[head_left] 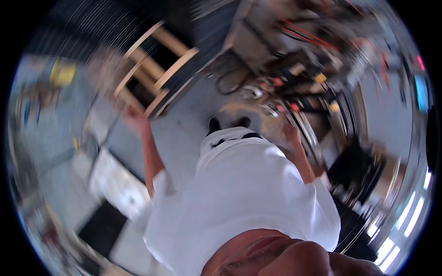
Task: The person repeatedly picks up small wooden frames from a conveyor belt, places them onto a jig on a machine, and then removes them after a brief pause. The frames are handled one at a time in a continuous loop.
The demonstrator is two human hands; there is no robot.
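My left hand [135, 118] is stretched out to the left, smeared by motion. Close beside it is the lower end of a light wooden slatted frame [177, 69]; whether the two touch I cannot tell. My right hand [292, 134] hangs low to the right, next to long metal rails [309, 133]. Its fingers are blurred, and I cannot make out anything held in it. Beyond that hand lie tools or machine parts with red and yellow pieces [294, 107], too blurred to name exactly.
Grey floor [184, 131] surrounds my dark shoes [214, 124], with tan dust [239, 108] ahead of them. A white panel [117, 181] and a black panel [102, 228] are at left. Orange cords [308, 36] run through clutter at far right. A black object [352, 165] stands at right.
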